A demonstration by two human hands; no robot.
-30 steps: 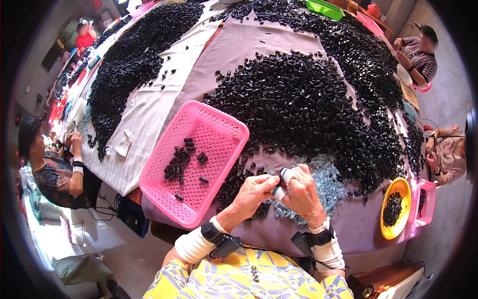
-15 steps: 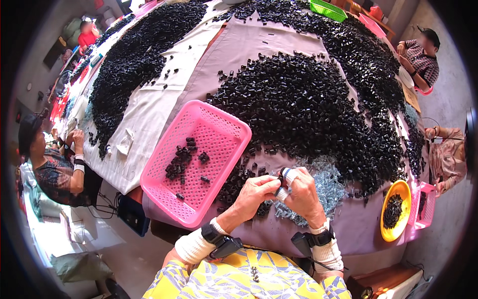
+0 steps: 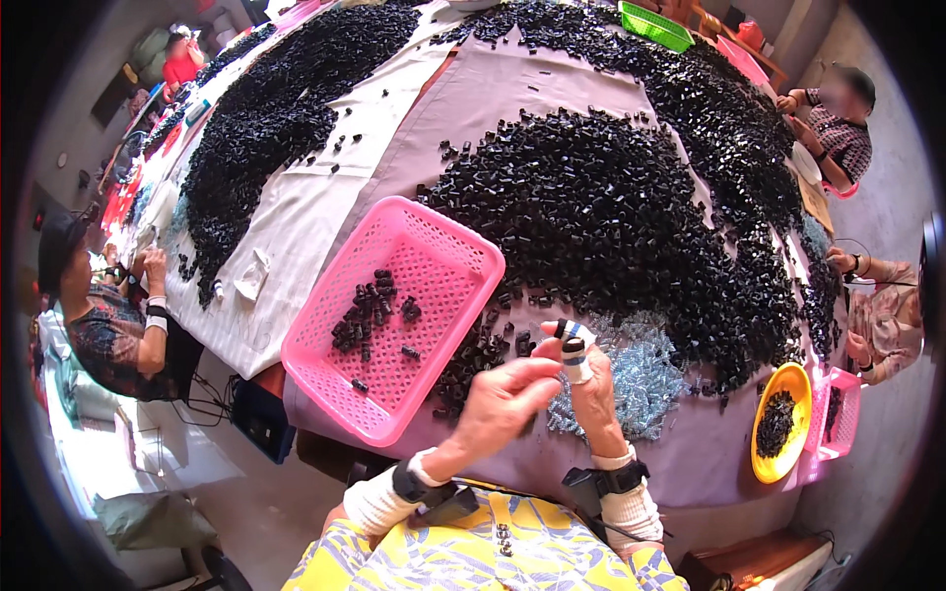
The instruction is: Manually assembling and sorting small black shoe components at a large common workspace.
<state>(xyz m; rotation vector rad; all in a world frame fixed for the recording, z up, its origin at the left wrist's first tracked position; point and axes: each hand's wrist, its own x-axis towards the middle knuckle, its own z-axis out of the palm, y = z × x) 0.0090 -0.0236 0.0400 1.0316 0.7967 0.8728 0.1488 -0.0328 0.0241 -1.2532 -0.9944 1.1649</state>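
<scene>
My left hand (image 3: pixel 501 404) is beside my right, its fingers loosely curled and apart, with nothing visible in them. My right hand (image 3: pixel 591 389) has its fingers bent together, with white, striped wraps (image 3: pixel 575 357) on them. Whatever they pinch is too small or hidden to tell. Beneath and beside the right hand spreads a heap of small clear bluish pieces (image 3: pixel 636 379). Small black plastic parts (image 3: pixel 581 207) form a large pile just beyond. To the left, a pink perforated basket (image 3: pixel 434 335) holds several joined black pieces (image 3: pixel 365 313).
A yellow bowl (image 3: pixel 800 394) of dark bits and a small pink basket (image 3: pixel 845 384) stand at the right edge. A green basket (image 3: pixel 655 27) is at the far side. Other people sit left (image 3: pixel 108 335) and right (image 3: pixel 833 123). A white cloth (image 3: pixel 296 236) covers the left table.
My hands have parted slightly: the left has turned and drawn back from the right's fingertips, while the right has become more upright. The view has shifted a little.
</scene>
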